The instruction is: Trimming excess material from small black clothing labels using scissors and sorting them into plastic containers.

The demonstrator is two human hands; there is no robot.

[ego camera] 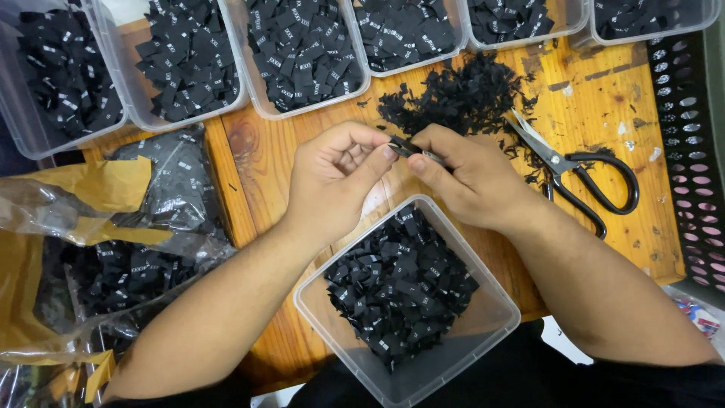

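Observation:
My left hand (336,177) and my right hand (464,177) meet over the wooden table (257,162), both pinching one small black fabric label (404,146) between thumb and fingers. Directly below them, at the table's near edge, sits a clear square plastic tub (483,332) partly filled with black labels (400,287). A loose heap of black labels and scraps (461,94) lies just beyond my right hand.
Black-handled scissors (581,174) lie right of my right hand. Several clear tubs of black labels (302,53) line the far edge. Clear plastic bags of labels with yellow paper (113,249) fill the left. A black perforated basket (691,151) stands at the right.

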